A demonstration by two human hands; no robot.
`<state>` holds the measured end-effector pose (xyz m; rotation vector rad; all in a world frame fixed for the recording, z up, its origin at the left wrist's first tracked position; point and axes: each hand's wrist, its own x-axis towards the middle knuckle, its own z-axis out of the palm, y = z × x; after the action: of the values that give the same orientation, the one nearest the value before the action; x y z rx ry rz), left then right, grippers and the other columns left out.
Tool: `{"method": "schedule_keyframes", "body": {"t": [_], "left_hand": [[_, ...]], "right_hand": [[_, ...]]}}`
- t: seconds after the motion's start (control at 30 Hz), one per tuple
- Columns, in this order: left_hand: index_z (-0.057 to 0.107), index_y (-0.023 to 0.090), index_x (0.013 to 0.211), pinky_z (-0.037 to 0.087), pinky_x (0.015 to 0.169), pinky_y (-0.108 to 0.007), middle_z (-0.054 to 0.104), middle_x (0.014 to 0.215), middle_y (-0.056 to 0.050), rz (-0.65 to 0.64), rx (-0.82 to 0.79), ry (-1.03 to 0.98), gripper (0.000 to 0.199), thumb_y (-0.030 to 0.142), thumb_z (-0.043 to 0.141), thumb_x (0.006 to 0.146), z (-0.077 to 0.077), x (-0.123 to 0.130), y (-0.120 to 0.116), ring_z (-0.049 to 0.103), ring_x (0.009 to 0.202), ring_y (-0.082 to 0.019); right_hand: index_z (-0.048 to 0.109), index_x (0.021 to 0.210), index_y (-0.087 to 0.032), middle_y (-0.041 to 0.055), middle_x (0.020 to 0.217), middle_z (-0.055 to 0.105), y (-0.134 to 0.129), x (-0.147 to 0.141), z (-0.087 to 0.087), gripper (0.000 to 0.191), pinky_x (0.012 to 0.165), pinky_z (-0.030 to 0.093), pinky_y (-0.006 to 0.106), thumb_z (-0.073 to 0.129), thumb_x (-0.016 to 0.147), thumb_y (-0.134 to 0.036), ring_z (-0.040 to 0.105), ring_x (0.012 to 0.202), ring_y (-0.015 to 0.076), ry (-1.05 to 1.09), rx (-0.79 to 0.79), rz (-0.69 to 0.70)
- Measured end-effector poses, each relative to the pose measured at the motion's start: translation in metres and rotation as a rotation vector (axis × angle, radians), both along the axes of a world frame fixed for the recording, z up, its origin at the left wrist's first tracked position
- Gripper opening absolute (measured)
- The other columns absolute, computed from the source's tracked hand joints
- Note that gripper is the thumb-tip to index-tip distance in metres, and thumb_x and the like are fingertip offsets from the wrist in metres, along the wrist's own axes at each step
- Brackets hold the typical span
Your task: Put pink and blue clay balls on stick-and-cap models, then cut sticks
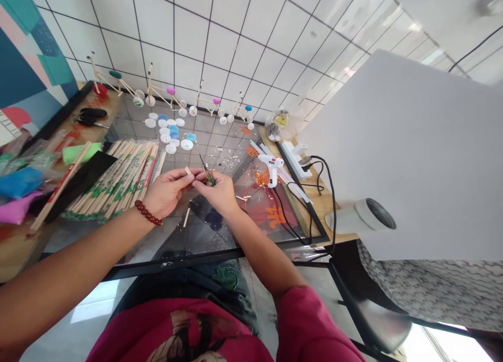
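Between the thumb and fingers of my left hand (167,193) is a short piece of wooden stick (188,171). My right hand (218,194) grips a slim pointed tool (207,173) with a dark narrow tip and a green-and-yellow handle; I cannot tell its exact kind. Both hands meet above the dark glass tabletop (157,249), thumbs close together. Below them lies another short stick piece (186,217). To the left of my left hand is a spread of paper-wrapped chopsticks (118,178). Wood shavings (243,198) are scattered right of my right hand.
Several small stick-built tricycles (204,105) with bottle-cap wheels line the wall. Loose bottle caps (173,131) lie before them. A white glue gun (272,169), glue sticks (293,173) and a corded power strip (294,157) are right. Bags of coloured clay (21,183) and keys (90,120) are left.
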<state>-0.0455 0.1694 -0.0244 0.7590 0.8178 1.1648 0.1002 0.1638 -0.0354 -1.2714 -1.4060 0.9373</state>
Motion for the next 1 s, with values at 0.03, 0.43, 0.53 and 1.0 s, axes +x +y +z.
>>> {"method": "schedule_keyframes", "body": {"t": [0.03, 0.43, 0.53, 1.0], "left_hand": [[0.078, 0.014, 0.085, 0.058, 0.089, -0.035, 0.08, 0.093, -0.011, -0.001, 0.038, 0.035, 0.025, 0.026, 0.088, 0.066, -0.001, 0.0, 0.0, 0.073, 0.094, -0.023], [0.083, 0.024, 0.086, 0.057, 0.084, -0.038, 0.081, 0.093, -0.007, 0.072, 0.499, 0.695, 0.013, 0.03, 0.073, 0.081, -0.005, -0.006, -0.007, 0.073, 0.083, -0.025], [0.081, 0.019, 0.085, 0.06, 0.076, -0.037, 0.08, 0.083, -0.008, 0.011, 0.209, 0.44, 0.017, 0.034, 0.079, 0.078, -0.001, -0.003, -0.005, 0.073, 0.074, -0.022], [0.078, 0.013, 0.075, 0.058, 0.055, -0.02, 0.075, 0.068, -0.005, -0.014, -0.183, -0.029, 0.01, 0.008, 0.073, 0.081, 0.015, -0.004, -0.001, 0.068, 0.059, -0.012]], "right_hand": [[0.072, 0.078, -0.018, -0.0013, 0.07, 0.071, 0.0, 0.002, 0.001, 0.02, 0.066, 0.053, 0.025, 0.074, 0.073, -0.038, 0.062, 0.065, 0.0132, -0.002, 0.012, -0.003], [0.072, 0.081, -0.018, -0.0021, 0.067, 0.067, -0.004, 0.007, 0.005, 0.025, 0.06, 0.049, 0.023, 0.067, 0.079, -0.043, 0.057, 0.059, 0.0111, -0.059, 0.099, -0.01], [0.07, 0.087, -0.019, -0.0012, 0.069, 0.067, -0.006, 0.009, 0.003, 0.024, 0.059, 0.05, 0.023, 0.061, 0.083, -0.041, 0.058, 0.059, 0.0116, -0.093, 0.156, -0.146], [0.073, 0.099, -0.024, 0.0055, 0.099, 0.073, -0.01, 0.018, 0.004, 0.016, 0.08, 0.054, 0.027, 0.068, 0.085, -0.03, 0.068, 0.088, 0.0159, -0.45, 0.5, 0.082]]}}
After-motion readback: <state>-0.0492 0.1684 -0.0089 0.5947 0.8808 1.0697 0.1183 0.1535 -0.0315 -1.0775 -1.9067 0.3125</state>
